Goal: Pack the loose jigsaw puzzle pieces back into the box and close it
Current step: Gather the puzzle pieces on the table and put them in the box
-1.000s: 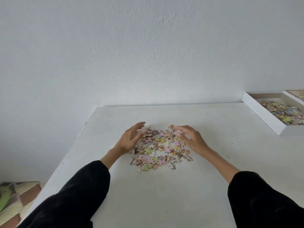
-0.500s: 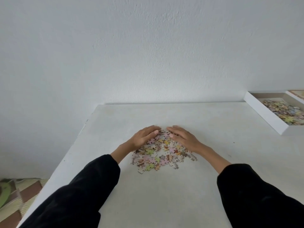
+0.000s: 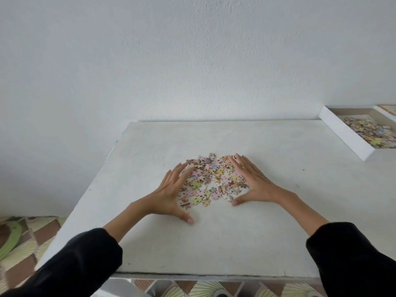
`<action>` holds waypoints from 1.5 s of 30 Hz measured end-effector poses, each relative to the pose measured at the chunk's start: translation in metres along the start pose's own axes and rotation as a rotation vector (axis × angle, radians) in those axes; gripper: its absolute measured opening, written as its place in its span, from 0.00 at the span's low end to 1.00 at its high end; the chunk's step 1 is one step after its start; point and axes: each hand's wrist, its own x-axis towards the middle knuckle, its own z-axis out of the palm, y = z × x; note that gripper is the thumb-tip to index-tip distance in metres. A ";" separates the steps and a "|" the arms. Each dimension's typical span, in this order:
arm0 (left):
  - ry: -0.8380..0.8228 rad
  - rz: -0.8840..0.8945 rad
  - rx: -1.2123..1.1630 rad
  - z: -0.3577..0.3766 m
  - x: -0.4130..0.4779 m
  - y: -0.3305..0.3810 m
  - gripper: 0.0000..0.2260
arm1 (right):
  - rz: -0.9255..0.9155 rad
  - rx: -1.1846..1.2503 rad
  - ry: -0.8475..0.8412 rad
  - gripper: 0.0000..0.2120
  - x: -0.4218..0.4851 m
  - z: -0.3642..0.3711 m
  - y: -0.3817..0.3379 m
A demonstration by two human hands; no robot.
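Left hand (image 3: 169,190) and right hand (image 3: 252,181), fingers straight and spread, flank the puzzle-piece pile (image 3: 211,179) on the white table (image 3: 214,243).

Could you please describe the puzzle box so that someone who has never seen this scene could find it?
Look at the white table against the wall and follow it to its far right corner. There lies the box, a shallow white open tray. Unlike the loose heap at the table's middle, its puzzle pieces sit inside raised walls.
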 end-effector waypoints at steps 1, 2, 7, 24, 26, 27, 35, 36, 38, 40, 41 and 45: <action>0.033 -0.013 0.007 0.001 0.002 0.001 0.56 | 0.000 0.007 0.009 0.58 0.004 0.000 -0.002; 0.059 -0.032 0.010 0.002 0.006 0.001 0.56 | -0.007 0.008 0.010 0.59 0.009 -0.001 -0.004; 0.100 -0.129 -0.015 -0.002 0.030 -0.003 0.59 | -0.046 -0.024 -0.067 0.60 0.031 -0.005 -0.010; 0.250 -0.014 -0.080 -0.004 0.043 -0.002 0.41 | -0.085 0.019 0.210 0.48 0.041 0.005 -0.008; 0.247 -0.012 -0.102 -0.004 0.042 -0.002 0.43 | -0.080 0.089 0.190 0.47 0.040 0.003 -0.008; 0.239 -0.016 -0.108 -0.005 0.041 -0.001 0.45 | -0.080 0.095 0.161 0.47 0.040 0.003 -0.008; 0.123 -0.063 -0.064 -0.003 0.044 0.004 0.58 | -0.094 -0.099 0.059 0.55 0.040 0.002 -0.016; 0.137 -0.054 -0.093 -0.002 0.046 0.003 0.58 | -0.097 -0.106 0.074 0.53 0.040 0.003 -0.016; 0.172 -0.031 -0.146 -0.001 0.048 0.001 0.54 | -0.094 -0.107 0.117 0.49 0.041 0.003 -0.018; 0.212 -0.015 -0.178 -0.001 0.048 -0.001 0.46 | -0.116 -0.111 0.159 0.46 0.042 0.004 -0.016; 0.232 -0.011 -0.187 0.000 0.048 -0.001 0.43 | -0.131 -0.113 0.173 0.45 0.043 0.005 -0.015; 0.309 0.019 -0.185 0.003 0.051 -0.006 0.32 | -0.127 -0.063 0.218 0.38 0.047 0.007 -0.010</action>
